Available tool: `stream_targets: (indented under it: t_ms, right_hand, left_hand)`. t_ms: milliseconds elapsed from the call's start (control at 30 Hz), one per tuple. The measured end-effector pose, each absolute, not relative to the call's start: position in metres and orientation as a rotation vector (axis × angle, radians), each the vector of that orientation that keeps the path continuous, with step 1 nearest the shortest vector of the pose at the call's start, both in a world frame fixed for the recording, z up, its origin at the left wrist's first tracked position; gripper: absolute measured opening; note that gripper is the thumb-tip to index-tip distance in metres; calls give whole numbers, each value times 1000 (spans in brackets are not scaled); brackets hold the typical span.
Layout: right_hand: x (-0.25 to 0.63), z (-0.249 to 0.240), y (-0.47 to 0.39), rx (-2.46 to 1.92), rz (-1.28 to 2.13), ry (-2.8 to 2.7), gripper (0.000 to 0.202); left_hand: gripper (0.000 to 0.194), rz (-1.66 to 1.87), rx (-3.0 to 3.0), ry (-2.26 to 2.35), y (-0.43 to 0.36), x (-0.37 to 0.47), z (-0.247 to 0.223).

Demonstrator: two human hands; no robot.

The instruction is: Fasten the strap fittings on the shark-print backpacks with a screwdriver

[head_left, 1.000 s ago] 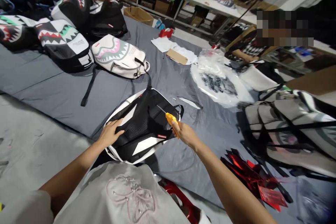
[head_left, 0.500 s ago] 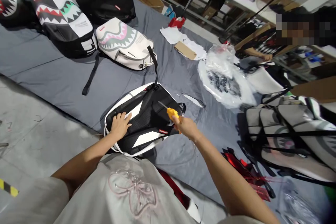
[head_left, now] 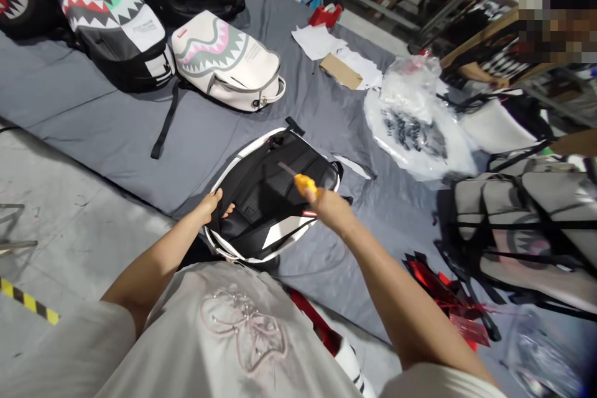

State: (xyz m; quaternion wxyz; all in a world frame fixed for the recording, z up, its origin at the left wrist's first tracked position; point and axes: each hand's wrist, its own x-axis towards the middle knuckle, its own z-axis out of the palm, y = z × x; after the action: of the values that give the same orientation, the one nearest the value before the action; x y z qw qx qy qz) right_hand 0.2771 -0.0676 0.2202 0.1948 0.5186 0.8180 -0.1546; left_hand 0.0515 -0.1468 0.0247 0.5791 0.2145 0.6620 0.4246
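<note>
A black and white backpack [head_left: 268, 183] lies on the grey cloth in front of me, its padded back and straps facing up. My left hand [head_left: 214, 206] is closed around the shoulder strap at its left side, thumb on top and fingertips showing beyond the strap. Over the backpack's right part, my right hand [head_left: 326, 206] grips a yellow-handled tool [head_left: 305, 184] with a thin metal blade pointing up and left. The palm hides the rest of that handle, so its exact kind is unclear. A white panel shows on the nearer strap.
A cream backpack [head_left: 228, 62] and a checkered backpack [head_left: 112, 28] lie at the upper left. Papers [head_left: 321, 43], a plastic bag [head_left: 415, 124] and stacked grey backpacks [head_left: 522, 217] spread to the right. Another person's hand [head_left: 497, 82] is at the upper right.
My left hand went from lying on the strap's white panel to gripping the strap, which is now lifted and turned. The backpack's top strap shifted. The yellow-handled tool stays in my right hand.
</note>
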Motion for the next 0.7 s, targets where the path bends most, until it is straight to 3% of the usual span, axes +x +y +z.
stream_targets:
  t_ms: [167,300,400,500,567,700]
  right_hand:
    - [284,234,-65,1287,-663,2237,53]
    - [307,256,-47,1757,-135,2043,59]
    - [327,275,-47,1647,-400,1960,55]
    - [344,289,-58,1743,-459,1921,56]
    - [358,294,-67,1811,-468,1885,57]
    - [392,296,-89,1737,-803,1840,56]
  left_hand:
    - [38,1034,638,1682,-153,70,40]
    - [63,1033,1376,1939,-175,115,66]
    - [75,823,1995,1765,-187,158,73]
    - [90,644,2043,1621,-184,190,68]
    - [87,692,1850,1638,-177,200,63]
    - [56,889,1542,1575,-165,191,55]
